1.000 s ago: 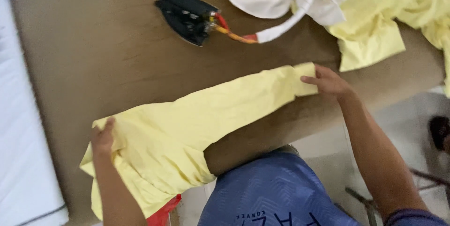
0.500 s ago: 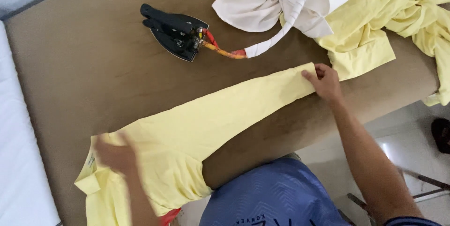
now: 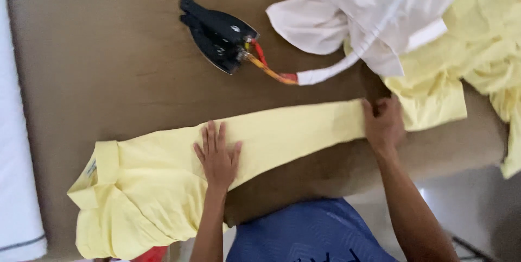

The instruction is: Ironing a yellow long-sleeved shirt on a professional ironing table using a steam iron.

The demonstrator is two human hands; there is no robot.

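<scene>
Both hands on a folded yellow shirt laid along the near edge of the table.

The left hand (image 3: 217,156) lies flat, fingers spread, pressing the middle of the shirt (image 3: 163,186). The right hand (image 3: 383,123) pinches the shirt's narrow far end, fingers curled over the cloth. The shirt's long axis runs left to right between them, collar toward the near left corner. Beyond, mid-table, sits a black iron (image 3: 220,34); white cloth (image 3: 374,7) and more yellow garments (image 3: 488,39) are heaped at the far right corner of the table (image 3: 108,66).

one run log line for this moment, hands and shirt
left hand: flat on yellow shirt | right hand: gripping shirt's far end | shirt: stretched long on brown table | black iron: untouched
</scene>
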